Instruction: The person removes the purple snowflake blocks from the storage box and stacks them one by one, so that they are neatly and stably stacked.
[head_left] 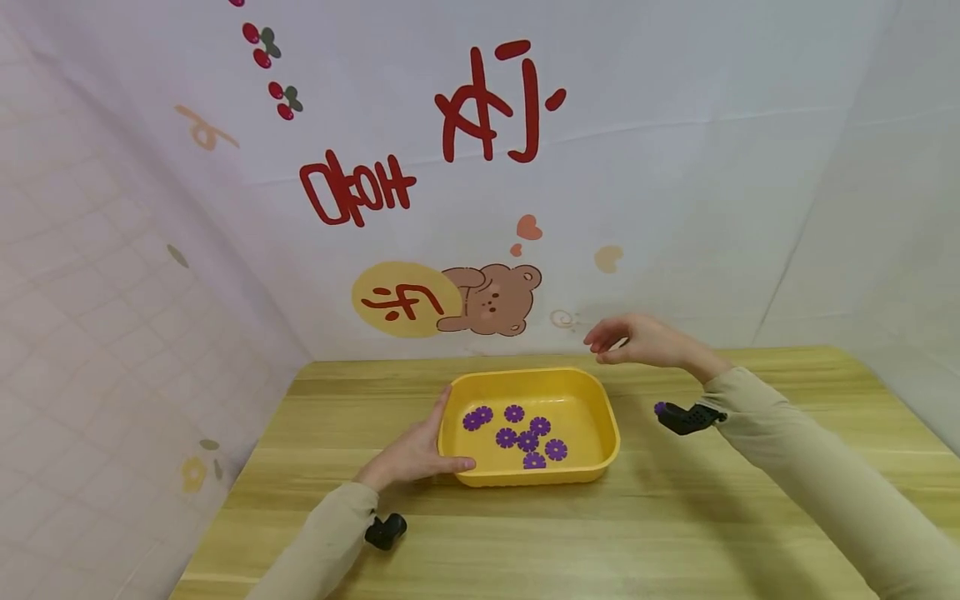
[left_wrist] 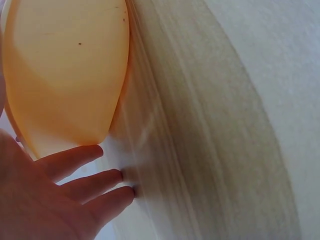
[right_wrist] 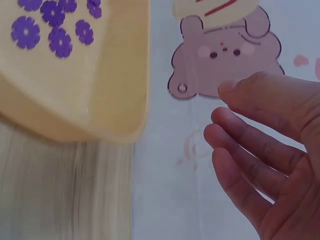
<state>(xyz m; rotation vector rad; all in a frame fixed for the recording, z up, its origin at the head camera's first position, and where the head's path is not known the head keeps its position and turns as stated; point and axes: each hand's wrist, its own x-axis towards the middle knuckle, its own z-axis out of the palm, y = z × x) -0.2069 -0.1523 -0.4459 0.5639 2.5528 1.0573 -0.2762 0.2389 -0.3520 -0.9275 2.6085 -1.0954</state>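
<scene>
A yellow plastic tray (head_left: 603, 417) stands on the table. Several purple notched snowflake discs (head_left: 556, 450) lie on its bottom, a few overlapping. At the tray's left end my left hand (head_left: 411, 454) holds the wall, its thumb over the rim by the near corner. In the left wrist view, three fingers (left_wrist: 75, 159) stretch out beside the tray's outer wall (left_wrist: 70, 75). My right hand (head_left: 647, 340) is raised beyond the tray's far right corner, holding nothing. Its fingers (right_wrist: 252, 172) are loosely bent, with a gap between thumb and fingertips.
The wooden table (head_left: 525, 542) ends at a white wall cloth (head_left: 675, 167) printed with a bear (head_left: 498, 300) and red characters. Black wrist cameras sit under both sleeves; a small purple patch (head_left: 660, 408) shows at the tip of the right camera (head_left: 686, 418).
</scene>
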